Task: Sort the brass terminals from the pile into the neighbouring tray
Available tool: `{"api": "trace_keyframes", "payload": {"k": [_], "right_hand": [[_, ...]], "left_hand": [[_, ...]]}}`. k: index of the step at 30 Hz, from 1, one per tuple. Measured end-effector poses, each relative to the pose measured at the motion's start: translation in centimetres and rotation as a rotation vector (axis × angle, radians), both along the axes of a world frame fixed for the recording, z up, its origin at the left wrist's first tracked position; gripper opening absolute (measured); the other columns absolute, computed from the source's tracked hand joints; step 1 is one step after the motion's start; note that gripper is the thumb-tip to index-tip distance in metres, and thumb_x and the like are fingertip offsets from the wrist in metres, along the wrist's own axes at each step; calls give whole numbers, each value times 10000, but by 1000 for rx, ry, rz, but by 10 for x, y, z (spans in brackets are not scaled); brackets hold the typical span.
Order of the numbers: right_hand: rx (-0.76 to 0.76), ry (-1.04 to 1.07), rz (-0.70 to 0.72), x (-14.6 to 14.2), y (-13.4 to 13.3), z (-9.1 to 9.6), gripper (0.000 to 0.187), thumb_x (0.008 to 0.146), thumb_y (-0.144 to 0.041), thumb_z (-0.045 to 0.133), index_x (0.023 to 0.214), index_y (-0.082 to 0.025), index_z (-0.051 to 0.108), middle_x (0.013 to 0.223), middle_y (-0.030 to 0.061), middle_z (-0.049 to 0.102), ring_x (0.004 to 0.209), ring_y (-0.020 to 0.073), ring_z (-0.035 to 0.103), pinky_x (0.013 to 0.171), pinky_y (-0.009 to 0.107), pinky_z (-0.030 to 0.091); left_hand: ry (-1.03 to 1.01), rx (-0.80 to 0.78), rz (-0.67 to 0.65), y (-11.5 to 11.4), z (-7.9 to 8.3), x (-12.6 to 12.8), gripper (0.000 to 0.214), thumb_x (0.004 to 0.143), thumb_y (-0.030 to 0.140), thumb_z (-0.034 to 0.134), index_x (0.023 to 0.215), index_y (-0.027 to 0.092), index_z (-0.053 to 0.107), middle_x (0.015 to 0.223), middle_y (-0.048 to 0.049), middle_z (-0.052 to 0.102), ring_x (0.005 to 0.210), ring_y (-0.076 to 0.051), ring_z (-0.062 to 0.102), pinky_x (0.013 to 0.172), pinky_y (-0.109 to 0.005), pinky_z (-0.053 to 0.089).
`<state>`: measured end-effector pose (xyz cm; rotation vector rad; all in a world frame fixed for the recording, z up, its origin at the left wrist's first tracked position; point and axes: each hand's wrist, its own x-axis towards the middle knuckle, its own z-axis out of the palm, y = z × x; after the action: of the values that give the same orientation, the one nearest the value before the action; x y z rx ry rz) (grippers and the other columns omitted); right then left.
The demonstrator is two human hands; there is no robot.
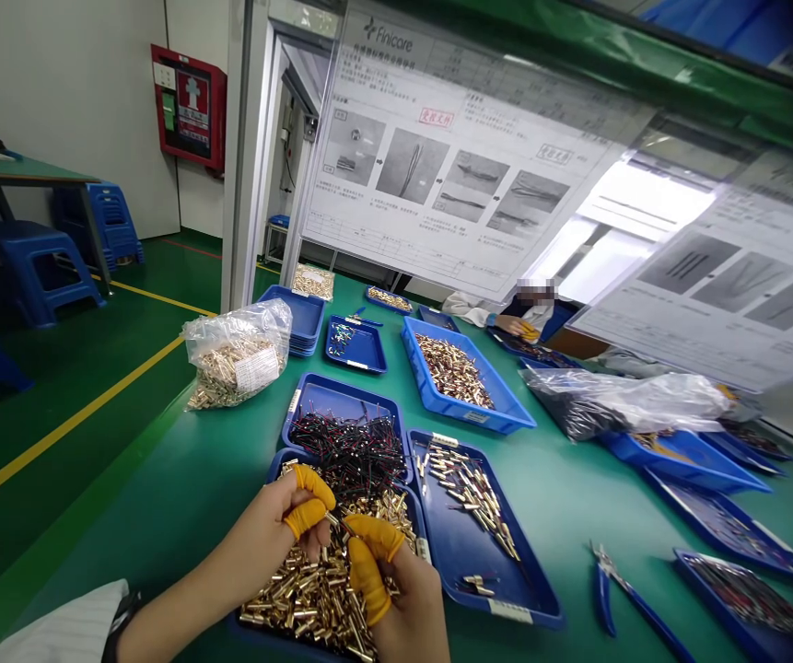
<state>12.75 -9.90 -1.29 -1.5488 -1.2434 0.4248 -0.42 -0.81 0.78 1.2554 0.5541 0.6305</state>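
Note:
My left hand (286, 520), with yellow finger cots on thumb and forefinger, pinches a small brass tube (331, 518). Close to the tube's end, my right hand (400, 580), also in yellow finger cots, pinches a thin dark wire (345, 528); whether its tip is inside the tube I cannot tell. Both hands are over a blue tray of loose brass tubes (306, 589). Just behind them, a second tray holds a tangle of black and red wires (351, 447). To the right, a blue tray (461, 571) carries brass tubes with wires attached.
Blue-handled pliers (621, 580) lie at right, near more trays (734, 534). Behind are a blue bin (507, 419) of brass parts, a bag of brass pieces (237, 359) and stacked trays (306, 318). Instruction sheets (451, 157) hang above. A co-worker's hand (517, 327) shows across the table.

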Motion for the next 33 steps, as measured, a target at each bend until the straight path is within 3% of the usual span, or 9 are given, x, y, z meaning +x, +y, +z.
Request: {"api": "trace_keyframes", "payload": {"k": [11,16,21,26,30,33], "right_hand": [[-7,55,36,-1,1,-1,174,777,-250,566,887,-219,698,789,36,729,676,172,653,621,202,488],[-34,129,53,0,2,-2,227,787,-377,555,875,-203,670,659,32,648,607,167,599,568,235,468],[-89,380,139,-1,3,-1,282,791,-472,536,831,-194,552,490,-71,475,376,69,404,370,164,325],[-149,368,161,-5,3,-5,320,789,-502,524,732,-187,513,478,-70,475,306,29,284,282,136,183],[-143,391,181,2,3,1,327,803,-508,499,859,-186,518,516,-76,466,355,47,375,354,149,306],[-156,245,161,12,2,8,218,798,-397,556,843,-183,547,614,-19,536,526,112,517,473,192,418]], "left_hand": [[29,42,-1,0,0,1,114,821,291,464,777,187,446,616,39,546,520,-110,486,576,-261,403],[207,259,16,1,-2,-2,130,814,258,460,701,193,470,585,46,501,534,-120,456,540,-242,366],[259,287,-99,-1,-2,-4,52,773,202,491,787,189,539,741,9,565,704,-161,530,628,-255,417],[394,413,-125,-4,-3,-2,57,737,156,510,748,180,561,799,-9,590,797,-188,523,702,-275,408],[329,327,-47,-3,-5,0,40,730,159,511,728,184,542,735,13,573,736,-167,537,655,-248,415],[265,256,13,-2,-6,1,52,740,182,499,757,183,548,713,14,557,698,-162,541,624,-246,431]]}}
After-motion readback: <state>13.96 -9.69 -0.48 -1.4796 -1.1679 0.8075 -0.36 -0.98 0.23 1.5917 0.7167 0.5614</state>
